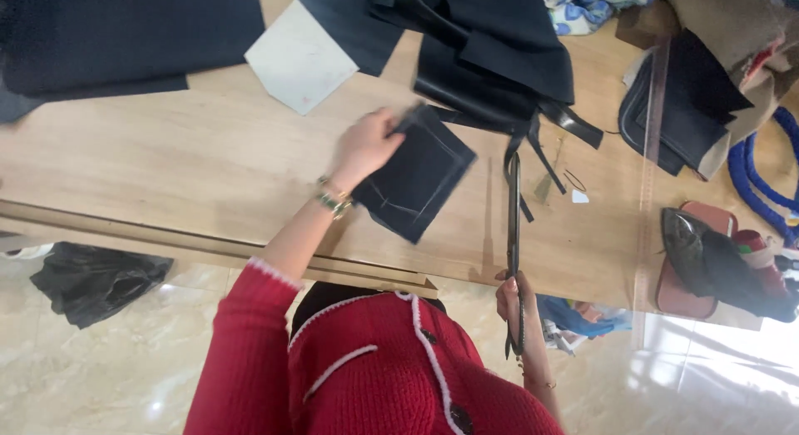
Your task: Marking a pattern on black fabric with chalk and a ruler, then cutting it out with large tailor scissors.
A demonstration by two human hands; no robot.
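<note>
Scissors (513,235) are in your right hand (514,306), near the table's front edge. Your fingers are curled through the handles, and the long dark blades lie shut, pointing away from you over the wooden table (208,169).

Your left hand (364,148) is further out, with a wristwatch (334,202) on that arm. It pinches the top corner of a dark cloth piece (419,178) — a square bit with pale stitch lines on it. The cloth piece lies flat on the table, just left of the blades and not touching them.

Past the tips of the blades lie thin dark cloth strips (533,156) and a few tiny scraps. A clear long ruler (649,152) runs across the table on the right.

Further back sits a pale card shape (298,59), and beside it a big heap of black cloth (491,52). More black cloth (116,35) is spread at the far left corner.

Down on the shiny floor to your left sits a black plastic bag (96,278) — well apart from both hands.
</note>
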